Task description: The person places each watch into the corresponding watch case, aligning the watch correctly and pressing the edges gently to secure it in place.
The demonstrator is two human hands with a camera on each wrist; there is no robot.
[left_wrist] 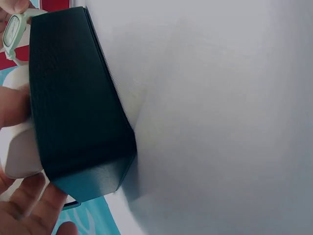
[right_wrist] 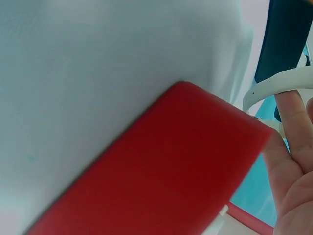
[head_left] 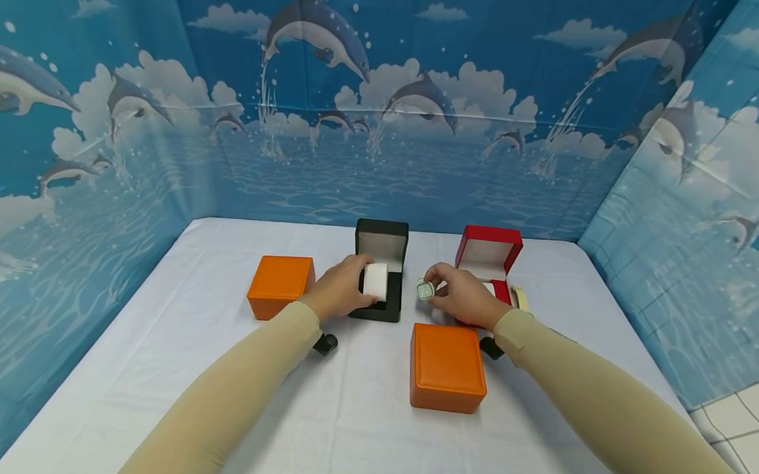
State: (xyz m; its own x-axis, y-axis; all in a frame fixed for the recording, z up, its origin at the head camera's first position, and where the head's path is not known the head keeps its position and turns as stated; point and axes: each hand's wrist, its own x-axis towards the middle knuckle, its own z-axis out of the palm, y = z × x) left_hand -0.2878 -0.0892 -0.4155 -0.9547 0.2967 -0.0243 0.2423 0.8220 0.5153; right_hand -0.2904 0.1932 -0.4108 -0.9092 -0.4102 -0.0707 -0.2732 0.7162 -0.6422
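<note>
"So, what are the two hands holding?"

"The left hand [head_left: 341, 287] grips a white cushion [head_left: 375, 283] at the open black box [head_left: 383, 226], with thumb and fingers round it. The right hand [head_left: 469, 295] pinches a pale watch [head_left: 424, 290] in the gap between that box and the open red box [head_left: 490, 233]."

"Why hold them that way?"

"Perhaps gripping the cushion by its edges keeps it steady and leaves its rounded face bare — while the fingertip pinch leaves the dial uncovered. Whether the cushion sits fully in the box or is slightly raised, the views do not settle."

"And the lids?"

"Both stand upright, likely so the insides are easy to reach. Two orange boxes are closed: one beside the left hand [head_left: 281, 282], the other nearer the person [head_left: 448, 367]."

"How do the surfaces look?"

"The black box seems leather-like, faintly grained; the red one is smooth, its corners softened. Stitching edges the nearer orange lid. The watch has a squarish, round-cornered case, and its band curves into a loop. Beside the red box lies a gold-coloured object [head_left: 520, 298] — too hidden to identify — and white cloth [head_left: 345, 433] lies under everything."
</note>
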